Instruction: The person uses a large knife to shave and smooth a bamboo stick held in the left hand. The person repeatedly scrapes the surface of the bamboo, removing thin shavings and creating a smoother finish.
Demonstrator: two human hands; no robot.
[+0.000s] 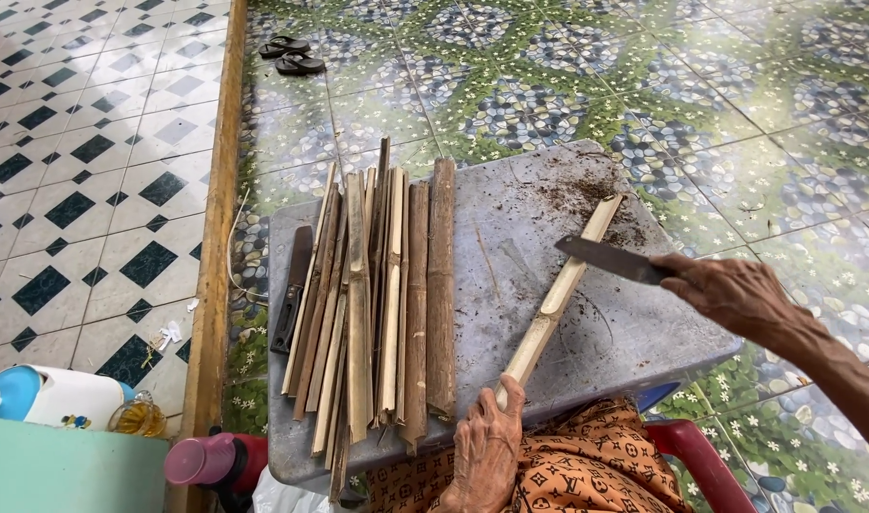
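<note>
My left hand (pixel 487 442) grips the near end of a long split bamboo strip (pixel 560 290) that slants across a grey board (pixel 510 204). My right hand (pixel 734 290) holds a dark-bladed knife (pixel 610 259) with its blade hovering just over the strip's middle. A pile of several split bamboo pieces (pixel 377 304) lies side by side on the left half of the board. A second knife (pixel 292 288) rests along the board's left edge beside the pile.
Brown shavings (pixel 577 195) litter the board's far right. A red plastic chair (pixel 696 456) sits under my patterned clothing. A pink-capped bottle (pixel 206 459), a glass jar (pixel 138 416) and a blue-white container (pixel 45 394) stand near left. Black sandals (pixel 290 54) lie on the tiled floor.
</note>
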